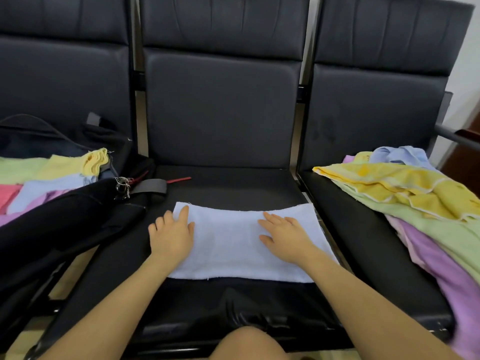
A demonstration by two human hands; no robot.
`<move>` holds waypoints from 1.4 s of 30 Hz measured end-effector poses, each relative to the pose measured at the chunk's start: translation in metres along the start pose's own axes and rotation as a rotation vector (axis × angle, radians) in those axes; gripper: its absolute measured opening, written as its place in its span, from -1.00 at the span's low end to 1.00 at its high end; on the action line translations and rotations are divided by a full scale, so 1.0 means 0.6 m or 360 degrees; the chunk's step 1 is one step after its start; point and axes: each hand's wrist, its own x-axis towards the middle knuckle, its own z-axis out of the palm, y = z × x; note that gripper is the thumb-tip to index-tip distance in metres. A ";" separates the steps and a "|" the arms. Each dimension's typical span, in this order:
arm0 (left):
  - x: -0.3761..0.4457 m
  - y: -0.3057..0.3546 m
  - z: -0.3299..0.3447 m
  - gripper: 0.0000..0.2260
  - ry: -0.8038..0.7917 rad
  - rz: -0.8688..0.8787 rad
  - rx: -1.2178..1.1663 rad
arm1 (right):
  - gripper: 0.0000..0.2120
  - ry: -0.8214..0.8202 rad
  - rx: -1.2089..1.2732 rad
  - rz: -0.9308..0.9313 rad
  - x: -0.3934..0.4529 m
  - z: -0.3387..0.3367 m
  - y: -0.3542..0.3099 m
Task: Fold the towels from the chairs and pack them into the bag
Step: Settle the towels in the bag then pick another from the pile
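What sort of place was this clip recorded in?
Probably a waiting area or lobby: black padded seats joined in a row, a metal armrest at the right end, a plain pale wall behind.

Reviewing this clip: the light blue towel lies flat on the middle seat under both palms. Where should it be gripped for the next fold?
Probably the light blue towel is best pinched at its two far corners, reaching over from the near side. It lies flat, with those corners free just beyond the left hand and right hand.

Bag [65,219] cut by left edge; towel pile [420,203] by right.
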 end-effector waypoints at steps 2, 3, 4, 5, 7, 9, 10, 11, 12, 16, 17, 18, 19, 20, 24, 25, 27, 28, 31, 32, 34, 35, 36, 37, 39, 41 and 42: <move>-0.002 -0.018 0.005 -0.53 0.0030 0.0034 0.0049 | -0.54 0.0006 0.0057 -0.0064 0.005 -0.002 -0.014; -0.001 -0.025 0.010 -0.52 0.0020 0.0072 0.0026 | -0.55 0.0001 0.0078 -0.0087 0.007 0.000 -0.019; -0.001 -0.030 0.015 -0.50 -0.0009 0.0114 -0.0026 | -0.55 -0.0002 0.0087 -0.0110 0.008 0.004 -0.023; 0.000 -0.034 0.018 -0.49 -0.0039 0.0145 -0.0098 | -0.55 -0.0006 0.0086 -0.0131 0.011 0.011 -0.025; 0.004 -0.035 0.020 -0.50 -0.0061 0.0169 -0.0200 | -0.53 -0.0025 0.0100 -0.0150 0.015 0.024 -0.026; 0.005 -0.031 0.020 -0.54 -0.0047 0.0212 -0.0210 | -0.50 -0.0086 0.0161 -0.0135 0.017 0.035 -0.025; 0.005 -0.029 0.021 -0.55 -0.0023 0.0255 -0.0215 | -0.48 -0.0130 0.0185 -0.0124 0.018 0.039 -0.027; 0.005 -0.027 0.022 -0.56 0.0009 0.0301 -0.0256 | -0.46 -0.0170 0.0189 -0.0116 0.018 0.042 -0.029; 0.006 -0.028 0.021 -0.58 0.0039 0.0328 -0.0344 | -0.45 -0.0201 0.0179 -0.0112 0.020 0.045 -0.033; 0.014 -0.036 -0.012 -0.60 0.0193 0.0236 -0.0899 | -0.44 -0.0250 0.0108 -0.0102 0.039 0.053 -0.049; 0.019 -0.038 -0.024 -0.60 0.0246 0.0240 -0.0943 | -0.44 -0.0255 0.0114 -0.0098 0.046 0.056 -0.056; 0.024 -0.040 -0.035 -0.60 0.0299 0.0260 -0.0952 | -0.44 -0.0253 0.0131 -0.0094 0.054 0.060 -0.066; 0.029 -0.041 -0.048 -0.60 0.0344 0.0292 -0.0947 | -0.44 -0.0249 0.0167 -0.0091 0.061 0.063 -0.078; 0.034 -0.041 -0.059 -0.61 0.0381 0.0323 -0.0943 | -0.44 -0.0249 0.0234 -0.0090 0.069 0.065 -0.092; 0.041 -0.025 -0.093 -0.64 0.0456 0.0532 -0.0917 | -0.48 -0.0205 0.0767 -0.0139 0.092 0.062 -0.133; 0.040 -0.017 -0.099 -0.65 0.0468 0.0595 -0.0899 | -0.51 -0.0136 0.0923 -0.0135 0.092 0.058 -0.134; 0.041 0.003 -0.102 -0.67 0.0479 0.0711 -0.0909 | -0.58 0.0075 0.0984 -0.0051 0.083 0.049 -0.119; 0.041 0.014 -0.100 -0.69 0.0479 0.0762 -0.0919 | -0.61 0.0196 0.0845 0.0017 0.075 0.045 -0.105; 0.042 0.055 -0.078 -0.73 0.0464 0.0870 -0.0921 | -0.66 0.0394 0.0432 0.0243 0.045 0.036 -0.049; 0.040 0.073 -0.071 -0.74 0.0442 0.0857 -0.0945 | -0.67 0.0388 0.0433 0.0322 0.037 0.035 -0.032; 0.034 0.114 -0.061 -0.76 0.0384 0.0799 -0.1015 | -0.68 0.0403 0.0604 0.0415 0.021 0.032 -0.008; 0.029 0.135 -0.059 -0.76 0.0352 0.0779 -0.1018 | -0.67 0.0453 0.0757 0.0445 0.014 0.030 -0.001; 0.026 0.155 -0.056 -0.76 0.0314 0.0771 -0.0992 | -0.66 0.0519 0.0925 0.0484 0.009 0.027 0.004; 0.020 0.173 -0.055 -0.76 0.0244 0.0757 -0.1020 | -0.66 0.0588 0.1083 0.0532 0.004 0.023 0.008; 0.006 0.201 -0.050 -0.73 0.0002 0.0781 -0.1091 | -0.64 0.0687 0.1341 0.0618 -0.002 0.017 0.015; -0.004 0.212 -0.034 -0.62 -0.0168 0.0856 -0.0993 | -0.63 0.0744 0.1438 0.0651 -0.005 0.017 0.017; -0.004 0.209 -0.025 -0.61 -0.0175 0.0833 -0.0987 | -0.62 0.0760 0.1341 0.0637 -0.006 0.018 0.017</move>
